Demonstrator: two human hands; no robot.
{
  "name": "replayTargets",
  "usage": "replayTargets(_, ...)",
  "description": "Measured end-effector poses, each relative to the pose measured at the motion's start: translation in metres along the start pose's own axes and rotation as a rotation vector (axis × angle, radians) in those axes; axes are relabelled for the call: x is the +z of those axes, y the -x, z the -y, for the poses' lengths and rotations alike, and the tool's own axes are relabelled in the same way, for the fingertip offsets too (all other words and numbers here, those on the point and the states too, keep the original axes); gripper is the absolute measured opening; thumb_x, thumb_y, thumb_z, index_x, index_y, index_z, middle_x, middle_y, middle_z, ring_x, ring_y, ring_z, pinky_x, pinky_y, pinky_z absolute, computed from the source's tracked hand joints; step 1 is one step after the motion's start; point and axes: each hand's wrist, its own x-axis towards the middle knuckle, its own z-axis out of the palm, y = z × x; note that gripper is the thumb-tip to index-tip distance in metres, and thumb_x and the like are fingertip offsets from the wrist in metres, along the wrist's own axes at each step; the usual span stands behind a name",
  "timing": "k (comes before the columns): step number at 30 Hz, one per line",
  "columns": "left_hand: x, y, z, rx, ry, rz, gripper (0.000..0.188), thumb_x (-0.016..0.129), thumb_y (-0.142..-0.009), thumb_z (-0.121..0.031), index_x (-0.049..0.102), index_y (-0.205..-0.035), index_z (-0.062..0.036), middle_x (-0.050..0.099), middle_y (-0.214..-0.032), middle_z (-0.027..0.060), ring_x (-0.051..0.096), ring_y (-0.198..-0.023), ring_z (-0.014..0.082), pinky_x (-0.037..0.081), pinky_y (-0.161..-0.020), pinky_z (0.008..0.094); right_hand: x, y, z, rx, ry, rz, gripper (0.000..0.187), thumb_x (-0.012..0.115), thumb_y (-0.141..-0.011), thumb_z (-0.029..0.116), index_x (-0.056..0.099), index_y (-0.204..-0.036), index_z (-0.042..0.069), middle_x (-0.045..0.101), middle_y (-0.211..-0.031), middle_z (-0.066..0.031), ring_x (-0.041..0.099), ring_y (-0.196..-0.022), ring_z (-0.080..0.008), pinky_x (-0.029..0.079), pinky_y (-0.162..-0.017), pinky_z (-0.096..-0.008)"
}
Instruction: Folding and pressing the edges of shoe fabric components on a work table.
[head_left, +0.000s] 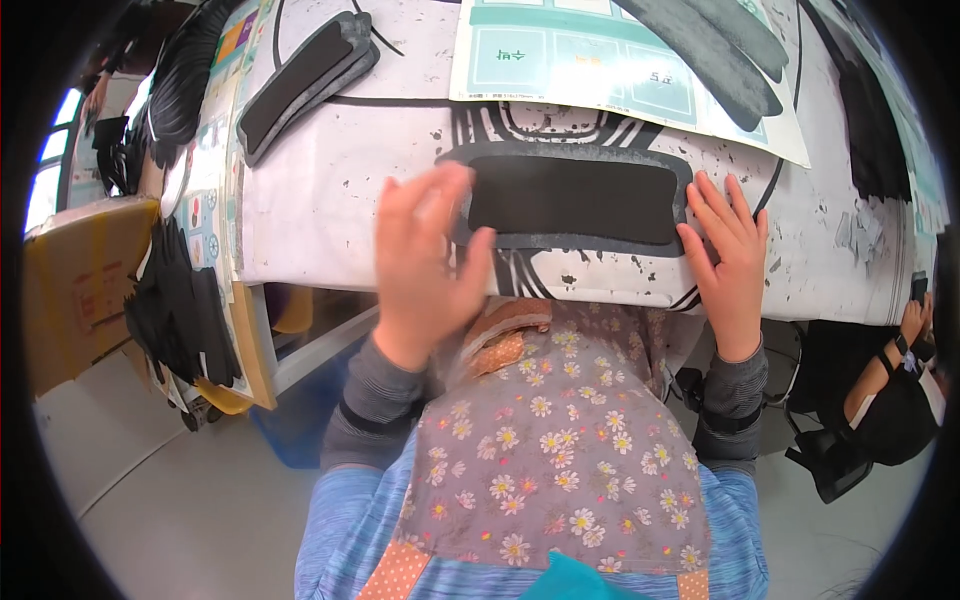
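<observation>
A long black pad with a grey, smudged border (pixel 575 198) lies flat on the white cloth in front of me. My left hand (pixel 425 255) hovers at its left end, a little blurred, with thumb and fingers apart and nothing between them. Against the pad's right end rests my right hand (pixel 725 250), fingers spread, the fingertips touching or very close to its edge. I cannot tell what the pad is for certain; its middle is matt black and its corners are rounded.
Similar dark pieces (pixel 310 85) lie at the far left, and long grey strips (pixel 700 50) lie on a printed sheet (pixel 560 85) at the back. Bundles of black pieces (pixel 180 300) hang off a left-hand table. Grey scraps (pixel 860 235) sit at the right; another person (pixel 895 400) is beyond.
</observation>
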Motion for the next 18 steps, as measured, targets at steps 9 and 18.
replayTargets(9, 0.067, -0.038, -0.067, 0.21, 0.098, 0.435, 0.082, 0.071, -0.091, -0.049, 0.048, -0.153, 0.0, 0.045, -0.163, 0.0163, 0.041, -0.152, 0.033, 0.032, -0.124, 0.0482, -0.001, 0.0, 0.0, 0.008, -0.026, -0.02, 0.04, 0.072, -0.098, 0.024, 0.071, -0.137, 0.016, 0.063, -0.15, 0.0013, 0.047, -0.148, -0.0301, 0.021, -0.121, -0.0686)
replayTargets(18, 0.021, -0.022, -0.008, -0.051, -0.217, 0.496, 0.095, 0.069, -0.093, -0.053, 0.032, -0.164, -0.0016, 0.031, -0.17, 0.0208, 0.027, -0.159, 0.0364, 0.023, -0.126, 0.0543, -0.002, -0.004, 0.005, 0.016, -0.009, -0.03, 0.038, 0.074, -0.095, 0.029, 0.073, -0.131, 0.019, 0.065, -0.147, 0.0025, 0.051, -0.144, -0.0313, 0.029, -0.115, -0.0717)
